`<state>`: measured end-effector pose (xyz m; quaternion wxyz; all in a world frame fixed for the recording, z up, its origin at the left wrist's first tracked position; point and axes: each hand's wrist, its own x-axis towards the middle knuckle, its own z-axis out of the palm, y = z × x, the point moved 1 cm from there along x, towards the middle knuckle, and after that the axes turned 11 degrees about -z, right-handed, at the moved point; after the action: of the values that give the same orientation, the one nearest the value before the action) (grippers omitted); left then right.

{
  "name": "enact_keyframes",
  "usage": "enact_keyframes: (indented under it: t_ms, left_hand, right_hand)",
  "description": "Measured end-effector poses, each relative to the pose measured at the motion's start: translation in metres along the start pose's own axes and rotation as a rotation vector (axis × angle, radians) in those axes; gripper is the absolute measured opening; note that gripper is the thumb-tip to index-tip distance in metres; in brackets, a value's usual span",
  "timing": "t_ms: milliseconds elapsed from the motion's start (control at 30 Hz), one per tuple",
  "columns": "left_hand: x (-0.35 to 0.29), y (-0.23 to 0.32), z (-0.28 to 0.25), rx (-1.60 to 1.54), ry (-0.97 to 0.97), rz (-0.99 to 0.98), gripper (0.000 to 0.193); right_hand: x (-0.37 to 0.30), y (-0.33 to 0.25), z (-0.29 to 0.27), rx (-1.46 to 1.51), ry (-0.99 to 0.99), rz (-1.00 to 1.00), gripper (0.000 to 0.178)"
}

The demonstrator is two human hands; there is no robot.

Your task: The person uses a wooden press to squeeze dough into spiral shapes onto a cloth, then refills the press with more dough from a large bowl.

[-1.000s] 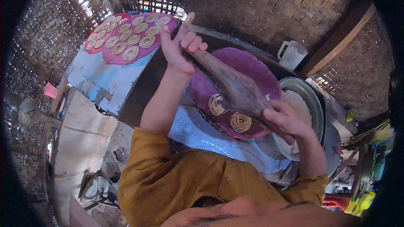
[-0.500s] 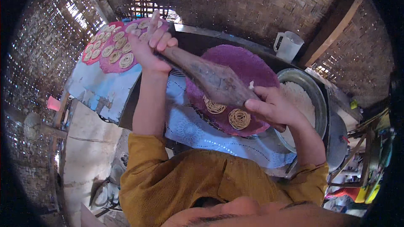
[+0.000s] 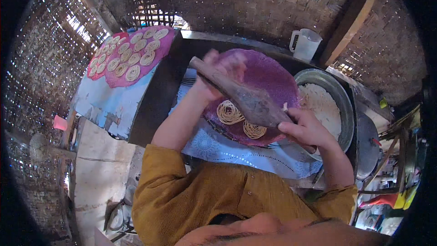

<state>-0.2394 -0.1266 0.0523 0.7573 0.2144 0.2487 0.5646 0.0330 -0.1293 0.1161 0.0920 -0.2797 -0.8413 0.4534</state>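
My right hand [image 3: 308, 130] is closed around the right end of a dark wooden tool [image 3: 255, 104] with a broad middle and a narrower handle at its left. The tool slants over a round purple mesh cloth [image 3: 268, 70] on the table. Behind the left handle my left hand [image 3: 225, 69] is blurred, its fingers apart and not wrapped round the wood. Below the tool, a coil of pale dough strands [image 3: 229, 112] lies on the cloth beside a second coil [image 3: 254, 130], partly covered by the tool. A small white bit [image 3: 285, 106] shows by my right fingers.
A large metal basin [image 3: 347, 109] of pale dough or flour stands at the right. Behind it is a clear plastic jug [image 3: 306, 45]. At the far left, several dough coils [image 3: 133, 73] lie on pink cloths. A blue patterned cloth [image 3: 205, 148] covers the near table edge.
My left hand has let go of the left handle and moved right and down behind it. The tool's left end now shows bare. My right hand keeps its hold.
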Motion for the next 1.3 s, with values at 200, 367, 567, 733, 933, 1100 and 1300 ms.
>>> enact_keyframes:
  t_ms: [200, 367, 567, 733, 933, 1100, 1300]
  left_hand:
    - [0.015, -0.063, -0.036, 0.792, 0.207, -0.204, 0.05]
    - [0.014, -0.066, -0.044, 1.03, 0.224, -0.244, 0.049]
    - [0.012, -0.069, -0.047, 1.203, 0.22, -0.25, 0.048]
    - [0.008, -0.064, -0.062, 1.455, 0.22, -0.204, 0.047]
    - [-0.013, -0.045, -0.058, 1.828, 0.341, -0.007, 0.049]
    - [-0.032, -0.034, -0.021, 2.336, 0.583, 0.373, 0.034]
    - [0.013, -0.012, 0.029, 1.347, 0.327, 0.396, 0.023]
  right_hand:
    - [0.006, 0.007, 0.003, 0.045, 0.031, -0.064, 0.046]
    - [0.009, 0.011, 0.004, -0.012, 0.072, -0.117, 0.047]
    - [0.013, 0.017, 0.005, -0.016, 0.116, -0.11, 0.047]
    - [0.013, 0.017, 0.005, -0.03, 0.179, -0.146, 0.047]
    - [0.009, 0.032, 0.0, 0.094, 0.19, -0.091, 0.047]
    - [-0.005, 0.048, -0.008, 0.188, 0.317, -0.147, 0.046]
    - [-0.059, 0.044, -0.021, 0.688, 0.406, -0.067, 0.05]
